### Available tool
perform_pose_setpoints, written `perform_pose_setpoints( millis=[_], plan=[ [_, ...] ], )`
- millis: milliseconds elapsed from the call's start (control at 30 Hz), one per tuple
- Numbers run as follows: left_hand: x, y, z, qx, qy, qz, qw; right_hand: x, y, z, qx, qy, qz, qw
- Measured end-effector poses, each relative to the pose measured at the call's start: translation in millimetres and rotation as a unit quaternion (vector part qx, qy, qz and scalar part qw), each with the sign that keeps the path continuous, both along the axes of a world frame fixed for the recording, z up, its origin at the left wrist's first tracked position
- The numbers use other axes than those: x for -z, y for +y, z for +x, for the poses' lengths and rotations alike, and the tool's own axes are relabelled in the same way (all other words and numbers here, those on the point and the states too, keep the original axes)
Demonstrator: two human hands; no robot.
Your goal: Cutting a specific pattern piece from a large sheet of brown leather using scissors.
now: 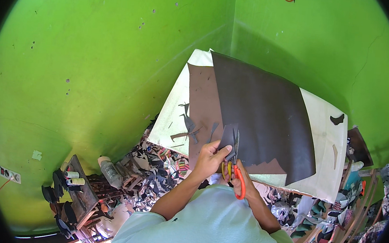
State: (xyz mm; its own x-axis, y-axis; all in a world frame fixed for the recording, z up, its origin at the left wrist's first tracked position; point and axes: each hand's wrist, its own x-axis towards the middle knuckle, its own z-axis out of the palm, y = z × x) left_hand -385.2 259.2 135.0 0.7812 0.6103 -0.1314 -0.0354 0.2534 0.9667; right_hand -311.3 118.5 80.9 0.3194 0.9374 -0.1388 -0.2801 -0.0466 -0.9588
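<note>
My left hand (209, 160) pinches a small dark grey piece of sheet material (229, 132) between thumb and fingers. My right hand (235, 176) is closed round a pair of scissors (243, 185) with orange and yellow handles. The blades point away from me, right beside the held piece; whether they touch it I cannot tell. Both hands are over the near edge of a white board (325, 145). A large dark brown sheet (264, 108) covers its middle, with a lighter brown sheet (203, 92) along the left. Narrow dark offcuts (189, 123) lie left of my hands.
Green walls (109, 46) meet in a corner behind the board. Heaped scraps (149, 175) cover the floor at left. A wooden rack with thread spools (75, 181) stands at far left, near a wall socket (9, 175). At right are wooden rails (356, 214) and more scraps.
</note>
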Motion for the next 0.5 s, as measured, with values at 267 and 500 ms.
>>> perform_pose_setpoints(
  millis=[267, 500],
  plan=[
    [4.6, -4.4, 0.5, 0.023, -0.001, -0.037, 0.999, -0.2, 1.1, -2.0, 0.007, 0.041, 0.025, 0.999],
    [14.3, -4.6, 2.8, 0.019, -0.001, -0.028, 0.999, 4.7, -5.1, 1.6, -0.009, 0.054, 0.000, 0.998]
  ],
)
